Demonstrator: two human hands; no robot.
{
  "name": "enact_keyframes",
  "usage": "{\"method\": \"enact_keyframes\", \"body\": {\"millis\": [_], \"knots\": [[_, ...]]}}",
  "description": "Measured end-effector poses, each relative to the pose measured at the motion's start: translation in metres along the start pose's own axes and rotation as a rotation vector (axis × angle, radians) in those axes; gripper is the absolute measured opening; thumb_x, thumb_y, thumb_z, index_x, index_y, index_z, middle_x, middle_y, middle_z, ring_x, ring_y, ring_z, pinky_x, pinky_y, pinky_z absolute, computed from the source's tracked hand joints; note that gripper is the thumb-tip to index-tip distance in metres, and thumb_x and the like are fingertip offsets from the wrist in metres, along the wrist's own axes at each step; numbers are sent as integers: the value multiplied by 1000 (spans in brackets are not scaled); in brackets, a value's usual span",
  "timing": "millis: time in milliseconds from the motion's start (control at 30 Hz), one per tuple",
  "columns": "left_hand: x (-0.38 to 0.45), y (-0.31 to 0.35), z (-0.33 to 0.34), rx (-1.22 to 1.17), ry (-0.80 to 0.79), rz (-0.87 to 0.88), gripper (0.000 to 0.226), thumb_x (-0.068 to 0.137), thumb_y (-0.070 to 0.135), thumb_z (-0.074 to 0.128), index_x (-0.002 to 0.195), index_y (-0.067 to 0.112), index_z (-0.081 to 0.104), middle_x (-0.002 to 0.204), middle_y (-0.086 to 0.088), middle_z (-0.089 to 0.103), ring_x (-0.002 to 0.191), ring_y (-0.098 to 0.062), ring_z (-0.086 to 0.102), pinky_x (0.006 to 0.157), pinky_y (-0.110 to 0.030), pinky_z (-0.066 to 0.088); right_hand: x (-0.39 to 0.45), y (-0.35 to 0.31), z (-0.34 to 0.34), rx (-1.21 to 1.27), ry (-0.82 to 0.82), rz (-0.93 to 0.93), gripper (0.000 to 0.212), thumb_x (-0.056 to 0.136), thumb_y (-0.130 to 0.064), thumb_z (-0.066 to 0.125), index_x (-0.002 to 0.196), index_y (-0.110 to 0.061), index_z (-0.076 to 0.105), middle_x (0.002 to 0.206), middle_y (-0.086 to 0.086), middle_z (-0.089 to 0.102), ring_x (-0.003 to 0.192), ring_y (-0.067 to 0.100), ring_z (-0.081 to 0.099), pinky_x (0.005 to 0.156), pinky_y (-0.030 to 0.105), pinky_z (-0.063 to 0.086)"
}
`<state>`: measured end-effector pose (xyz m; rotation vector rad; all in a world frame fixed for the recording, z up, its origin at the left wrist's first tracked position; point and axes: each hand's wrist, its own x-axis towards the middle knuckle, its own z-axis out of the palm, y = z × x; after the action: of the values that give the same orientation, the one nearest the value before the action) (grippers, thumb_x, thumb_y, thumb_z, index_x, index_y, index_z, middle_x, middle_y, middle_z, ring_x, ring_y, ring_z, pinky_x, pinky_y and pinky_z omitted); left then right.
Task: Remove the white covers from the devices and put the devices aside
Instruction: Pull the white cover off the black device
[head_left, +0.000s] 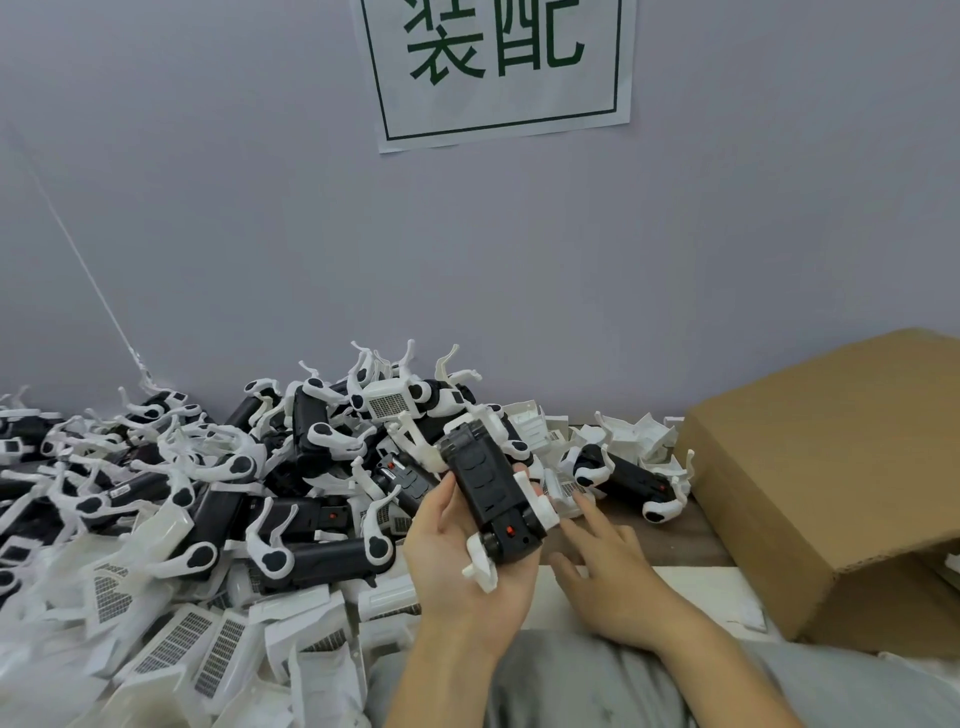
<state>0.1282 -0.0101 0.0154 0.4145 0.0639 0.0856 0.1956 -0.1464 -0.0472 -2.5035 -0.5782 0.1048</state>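
Left hand (467, 545) is cradling a black device (491, 493), fingers curled around it; right hand (608, 577) is hovering beside it, fingers relaxed. Rigid, light-looking plastic; thin white legs (480, 564) seem fragile, so grasping the body looks safest.

Brown table (670, 540), heaped devices (291, 467), white covers (171, 639), cardboard box (831, 467)

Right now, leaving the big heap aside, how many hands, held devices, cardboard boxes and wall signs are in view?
Hands: 2, the left hand and the right hand
Held device, gripped by the left hand: 1
Cardboard box: 1
Paper sign on the wall: 1
Total: 5
The heap of devices and white covers is too tangled to count.
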Motion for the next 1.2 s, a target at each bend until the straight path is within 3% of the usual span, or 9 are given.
{"method": "enact_keyframes", "body": {"millis": [133, 267, 467, 567, 667, 800, 933, 1067, 1200], "knots": [[1, 0, 0, 18, 4, -4, 33, 82, 27, 58, 89, 0, 76, 95, -22, 67, 77, -34, 64, 70, -38, 55, 4, 3, 3, -19, -3, 45, 60, 105, -44, 33, 160, -31, 12, 166, -18, -2, 149, 23, 11, 120, 36, 19], [1, -1, -1, 28, 17, 1, 33, 81, 27, 59, 93, 0, 75, 96, -22, 67, 80, -34, 62, 74, -41, 52, 5, 2, 3, 70, 138, -23, 48, 106, -34, 35, 153, -27, 31, 161, -15, 21, 148, 13, 19, 116, 28, 18], [2, -2, -1, 40, 7, 8, 33, 83, 27, 59, 96, 0, 73, 95, -23, 67, 78, -35, 64, 74, -42, 53, 2, -5, -5, 263, 541, -131, 16, 97, -10, 53, 100, -16, 68, 102, -18, 56, 99, 3, 52, 85, 0, 32], [2, -3, 0, 50, 12, 9, 33, 82, 26, 60, 98, 0, 72, 95, -22, 66, 76, -35, 64, 72, -40, 54, 1, -7, -10, 334, 696, -106, 24, 90, -1, 54, 74, -10, 69, 82, -10, 66, 85, 4, 58, 73, 5, 40], [2, -3, -1, 46, 31, 13, 33, 81, 26, 60, 97, 0, 74, 96, -22, 65, 78, -34, 61, 75, -40, 50, 0, -7, -13, 404, 791, -41, 20, 90, -5, 58, 82, -20, 68, 86, -9, 67, 84, 3, 61, 74, 15, 44], [3, -3, -2, 49, 56, 18, 35, 82, 26, 60, 102, 0, 74, 100, -23, 66, 80, -35, 63, 79, -41, 49, -1, -6, -8, 320, 511, -83, 31, 90, -28, 69, 119, -32, 59, 115, -13, 57, 108, 9, 53, 93, 27, 44], [2, -3, 0, 42, 49, 16, 35, 83, 26, 60, 99, -1, 74, 97, -23, 67, 80, -36, 64, 79, -42, 51, -1, -5, 1, 72, 156, -80, 31, 87, -46, 69, 116, -37, 65, 111, -16, 57, 109, 15, 51, 98, 35, 46], [2, -2, 0, 48, 32, 17, 36, 84, 26, 59, 105, 0, 71, 96, -22, 67, 78, -35, 66, 73, -40, 56, -2, -3, 0, 89, 145, -24, 38, 83, -39, 74, 119, -36, 63, 116, -13, 54, 113, 13, 49, 98, 32, 46], [4, -2, -1, 88, 51, 34, 39, 84, 27, 58, 112, 1, 69, 100, -22, 66, 83, -35, 64, 81, -41, 49, -5, -8, -5, 248, 184, 3, 50, 75, -24, 79, 113, -44, 53, 111, -10, 46, 87, 4, 56, 80, 18, 48]]}}
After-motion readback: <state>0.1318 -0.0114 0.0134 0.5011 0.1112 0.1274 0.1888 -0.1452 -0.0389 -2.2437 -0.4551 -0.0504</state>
